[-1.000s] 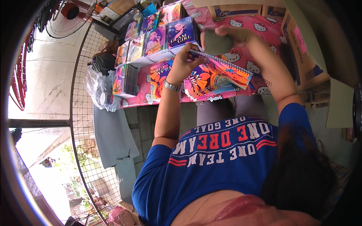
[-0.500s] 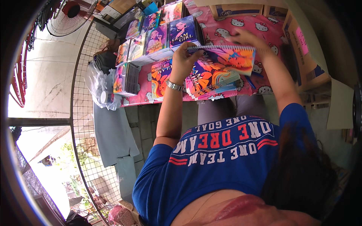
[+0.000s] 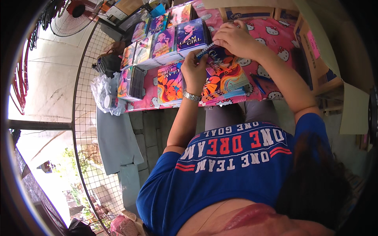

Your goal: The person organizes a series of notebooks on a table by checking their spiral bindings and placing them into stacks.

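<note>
A spiral notebook (image 3: 205,50), seen nearly edge-on with its wire coil up, is held over the pink table. My left hand (image 3: 193,74), with a metal watch on its wrist, pinches the near end of the coil. At the far end, my right hand (image 3: 236,40) has its fingers curled against the coil; its fingertips are partly hidden. Beneath lies a stack of colourful notebooks (image 3: 226,76) with orange and purple covers. Another such stack (image 3: 169,84) stands left of my left wrist.
Several stacks of notebooks (image 3: 164,41) fill the table's left and back. Blue pens (image 3: 259,84) lie on the patterned pink tablecloth (image 3: 275,49) at right. Cardboard boxes (image 3: 321,59) stand along the back and right. A clear plastic bag (image 3: 105,92) hangs at the left edge.
The notebook has swung from lying crosswise to pointing away, nearly edge-on. My right hand has come left onto the far end of its coil. My left hand keeps its pinch.
</note>
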Available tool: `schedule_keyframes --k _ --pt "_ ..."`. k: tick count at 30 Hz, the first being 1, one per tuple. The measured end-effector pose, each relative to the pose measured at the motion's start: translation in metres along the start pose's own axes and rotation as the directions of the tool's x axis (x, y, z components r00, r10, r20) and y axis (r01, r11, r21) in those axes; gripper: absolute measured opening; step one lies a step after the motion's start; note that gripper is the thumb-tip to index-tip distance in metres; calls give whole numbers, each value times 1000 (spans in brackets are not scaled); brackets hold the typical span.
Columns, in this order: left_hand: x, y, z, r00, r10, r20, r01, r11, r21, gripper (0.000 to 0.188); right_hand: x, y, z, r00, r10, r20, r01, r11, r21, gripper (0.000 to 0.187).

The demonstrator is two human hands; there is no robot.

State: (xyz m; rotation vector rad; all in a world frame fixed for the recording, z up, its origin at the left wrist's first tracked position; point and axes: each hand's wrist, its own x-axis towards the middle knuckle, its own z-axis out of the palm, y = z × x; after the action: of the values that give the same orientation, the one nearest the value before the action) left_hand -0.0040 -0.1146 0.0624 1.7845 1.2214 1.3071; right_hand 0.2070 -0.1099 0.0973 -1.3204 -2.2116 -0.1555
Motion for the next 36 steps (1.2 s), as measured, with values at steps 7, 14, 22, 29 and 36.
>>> schedule_keyframes --k 7,14,22,29,36 --pt "-5 -16 -11 998 9 -61 -13 998 -64 28 24 -23 -19 971 -31 239 -37 960 278 22" --pt "-5 5 -14 1000 1 -24 -1 1000 1 33 36 -25 -17 959 -41 281 -12 983 184 21" --pt "-2 -5 -11 998 20 -52 -21 1000 -22 34 35 -21 -17 957 -8 289 -46 983 178 19" --pt "-1 -1 -11 1000 -24 -12 23 995 -98 37 40 -16 -2 939 54 341 -130 970 206 15" --pt "0 2 -11 1000 7 -5 -7 999 -44 39 38 -16 -5 968 -13 251 -67 949 307 11"
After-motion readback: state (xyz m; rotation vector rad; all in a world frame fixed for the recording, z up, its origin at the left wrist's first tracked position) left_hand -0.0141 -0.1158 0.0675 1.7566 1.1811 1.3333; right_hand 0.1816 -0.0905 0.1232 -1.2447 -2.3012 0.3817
